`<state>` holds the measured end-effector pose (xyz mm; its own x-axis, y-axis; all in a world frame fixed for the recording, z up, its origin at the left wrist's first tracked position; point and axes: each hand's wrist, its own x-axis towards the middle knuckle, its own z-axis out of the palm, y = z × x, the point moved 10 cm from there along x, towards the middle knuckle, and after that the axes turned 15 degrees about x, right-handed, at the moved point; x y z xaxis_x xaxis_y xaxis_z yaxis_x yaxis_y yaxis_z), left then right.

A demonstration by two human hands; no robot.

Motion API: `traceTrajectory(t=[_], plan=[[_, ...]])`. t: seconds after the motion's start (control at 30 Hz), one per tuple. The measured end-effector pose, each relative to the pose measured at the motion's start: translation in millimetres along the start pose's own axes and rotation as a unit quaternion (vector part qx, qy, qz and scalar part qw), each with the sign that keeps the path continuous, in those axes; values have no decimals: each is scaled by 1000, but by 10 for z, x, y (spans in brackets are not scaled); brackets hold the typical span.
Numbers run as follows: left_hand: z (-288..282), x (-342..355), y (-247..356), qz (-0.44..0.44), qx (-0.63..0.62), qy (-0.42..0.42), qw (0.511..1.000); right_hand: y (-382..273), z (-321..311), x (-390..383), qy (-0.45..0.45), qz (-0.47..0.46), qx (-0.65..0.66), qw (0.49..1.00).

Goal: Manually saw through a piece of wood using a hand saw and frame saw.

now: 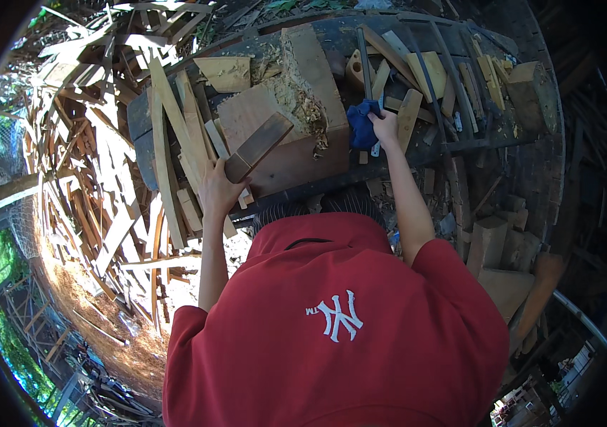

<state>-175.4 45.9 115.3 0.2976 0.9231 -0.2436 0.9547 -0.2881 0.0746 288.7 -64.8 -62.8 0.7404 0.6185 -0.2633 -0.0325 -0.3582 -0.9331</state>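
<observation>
My left hand [218, 189] grips the near end of a long rectangular brown block [261, 146], with a dark line across its upper face. The block slants away to the right over a wide pale wooden block [303, 173]; whether they touch, I cannot tell. Bunched in my right hand [387, 129] is a dark blue cloth [362, 127], right of the wide block. A dark metal bar [365, 65] runs from the cloth toward the far side of the bench. Shavings and sawdust [300, 96] lie on the wide block's top.
The dark workbench [332, 20] carries loose offcuts, long strips [168, 149] at left and a metal frame [453, 78] at right. A chunky block [531, 89] stands at its right end. Scrap wood [97, 142] is heaped on the left; thick blocks [488, 242] are stacked at lower right.
</observation>
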Motion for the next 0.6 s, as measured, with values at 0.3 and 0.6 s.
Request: traceTrajectory(t=[0.3,0.6], plan=[[317,755,1140,74,-32,127,989,496,-263,826,6,82,-182,980],[574,970,1639,116,19,140,983,-61,-2268,531,240,-82,-127,959]])
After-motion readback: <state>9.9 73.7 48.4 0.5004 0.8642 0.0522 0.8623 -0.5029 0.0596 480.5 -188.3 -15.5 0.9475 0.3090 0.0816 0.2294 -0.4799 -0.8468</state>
